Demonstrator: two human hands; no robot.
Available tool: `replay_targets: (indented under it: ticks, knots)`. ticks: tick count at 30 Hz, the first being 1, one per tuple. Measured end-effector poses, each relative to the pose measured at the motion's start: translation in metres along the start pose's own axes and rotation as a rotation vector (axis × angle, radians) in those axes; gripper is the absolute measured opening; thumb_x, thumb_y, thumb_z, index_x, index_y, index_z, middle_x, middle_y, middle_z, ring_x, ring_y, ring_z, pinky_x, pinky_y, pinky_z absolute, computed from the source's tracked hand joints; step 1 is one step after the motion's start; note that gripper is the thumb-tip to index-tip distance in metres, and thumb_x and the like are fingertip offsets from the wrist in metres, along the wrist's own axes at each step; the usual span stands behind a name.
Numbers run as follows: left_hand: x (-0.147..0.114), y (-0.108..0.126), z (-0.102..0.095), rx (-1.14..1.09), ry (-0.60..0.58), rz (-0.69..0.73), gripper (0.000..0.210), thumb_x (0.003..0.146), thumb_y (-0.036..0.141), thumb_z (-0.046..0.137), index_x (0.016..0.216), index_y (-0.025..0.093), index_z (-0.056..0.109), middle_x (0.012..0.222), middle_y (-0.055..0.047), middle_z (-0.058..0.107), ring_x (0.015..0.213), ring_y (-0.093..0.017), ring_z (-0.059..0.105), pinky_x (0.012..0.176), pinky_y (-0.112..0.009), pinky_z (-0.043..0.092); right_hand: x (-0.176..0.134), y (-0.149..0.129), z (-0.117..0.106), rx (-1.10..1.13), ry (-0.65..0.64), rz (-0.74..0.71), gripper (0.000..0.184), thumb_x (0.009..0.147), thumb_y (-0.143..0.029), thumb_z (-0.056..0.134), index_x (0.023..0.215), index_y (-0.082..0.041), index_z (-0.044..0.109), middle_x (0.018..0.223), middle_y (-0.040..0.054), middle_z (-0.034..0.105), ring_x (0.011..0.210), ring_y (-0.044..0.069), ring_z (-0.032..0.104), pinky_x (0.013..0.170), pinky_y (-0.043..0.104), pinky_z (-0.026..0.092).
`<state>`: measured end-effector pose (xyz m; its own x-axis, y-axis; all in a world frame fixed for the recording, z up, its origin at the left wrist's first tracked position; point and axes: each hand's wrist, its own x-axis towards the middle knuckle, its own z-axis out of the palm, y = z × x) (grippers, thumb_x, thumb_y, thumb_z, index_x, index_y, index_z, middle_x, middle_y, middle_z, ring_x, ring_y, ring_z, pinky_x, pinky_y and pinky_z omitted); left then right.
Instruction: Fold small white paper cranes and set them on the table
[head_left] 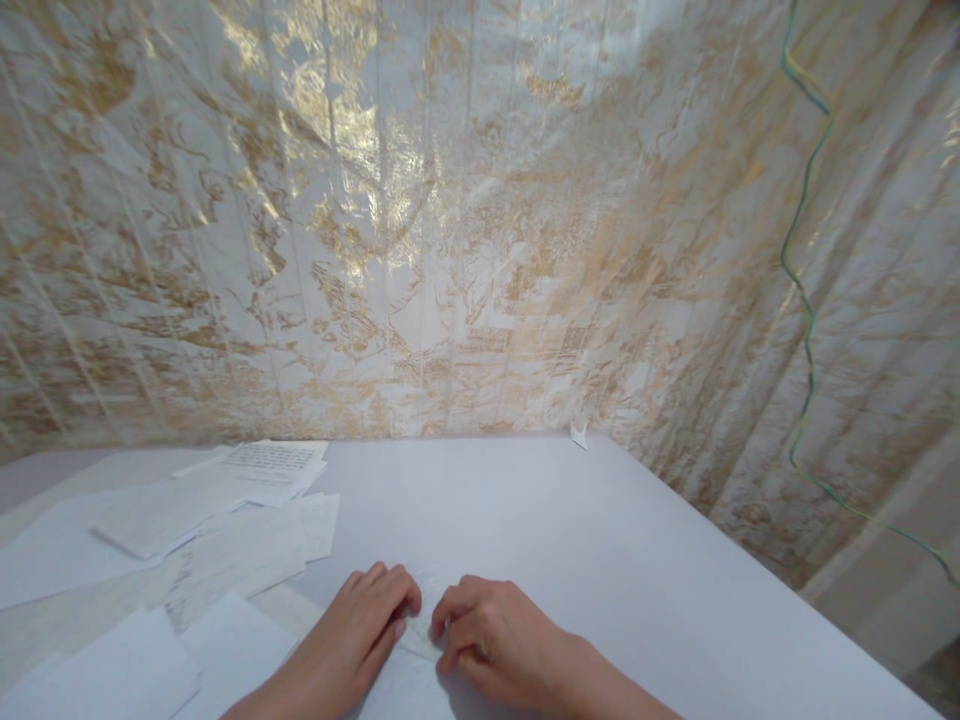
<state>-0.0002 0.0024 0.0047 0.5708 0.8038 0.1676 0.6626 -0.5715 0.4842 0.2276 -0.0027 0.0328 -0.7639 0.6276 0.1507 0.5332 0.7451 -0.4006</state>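
A small piece of white paper (420,640) lies low on the table between my two hands; its outline is hard to make out against the white surface. My left hand (367,620) is closed at the paper's left side, fingers curled and thumb against its edge. On the other side, my right hand (499,635) has its fingers bent and pinched at the paper's right edge. My palms hide part of the paper. At the far edge of the table stands a small folded white paper shape (578,436) with pointed tips.
Loose paper sheets (217,540) overlap across the left of the white table (600,540). One sheet with writing (274,462) lies at the back. A gold-patterned covering (465,250) hangs behind the table. A green wire (808,340) runs down it at the right.
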Motion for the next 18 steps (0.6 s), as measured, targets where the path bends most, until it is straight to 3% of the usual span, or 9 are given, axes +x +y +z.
replay_targets:
  ticks: [6,12,15,18]
  knots:
    - [0.001,-0.001,0.000,-0.010,-0.002,-0.013,0.017,0.092,0.013,0.043,0.092,0.025,0.055,0.094,0.000,0.063,0.090,-0.022,0.054,0.083,-0.037,0.040,0.000,0.006,0.005,0.077,0.035,0.014,0.036,0.073,-0.001,0.049,0.088,-0.021,0.075,0.101,0.0007,0.074,0.095,0.016,0.067,0.092,0.022,0.048]
    - [0.003,-0.001,0.000,-0.052,0.017,-0.032,0.017,0.095,0.018,0.041,0.092,0.024,0.056,0.097,-0.002,0.065,0.091,-0.022,0.057,0.085,-0.040,0.044,0.014,-0.003,0.028,-0.036,0.062,0.139,0.040,0.073,-0.013,0.064,0.111,-0.021,0.061,0.115,0.0085,0.066,0.107,0.024,0.060,0.089,0.030,0.050]
    - [0.001,-0.003,0.000,-0.073,0.041,-0.033,0.018,0.097,0.021,0.039,0.096,0.025,0.057,0.097,-0.003,0.066,0.090,-0.023,0.058,0.086,-0.041,0.046,0.020,-0.006,0.037,-0.106,0.079,0.193,0.035,0.075,-0.012,0.061,0.109,-0.020,0.059,0.111,0.0089,0.066,0.104,0.025,0.060,0.086,0.032,0.051]
    - [-0.003,-0.011,0.001,-0.098,0.050,-0.007,0.024,0.099,0.020,0.034,0.104,0.027,0.056,0.102,-0.003,0.067,0.093,-0.021,0.060,0.087,-0.038,0.048,0.024,-0.004,0.044,-0.213,0.095,0.140,0.029,0.076,-0.009,0.059,0.103,-0.018,0.059,0.106,0.0107,0.067,0.099,0.026,0.061,0.080,0.032,0.053]
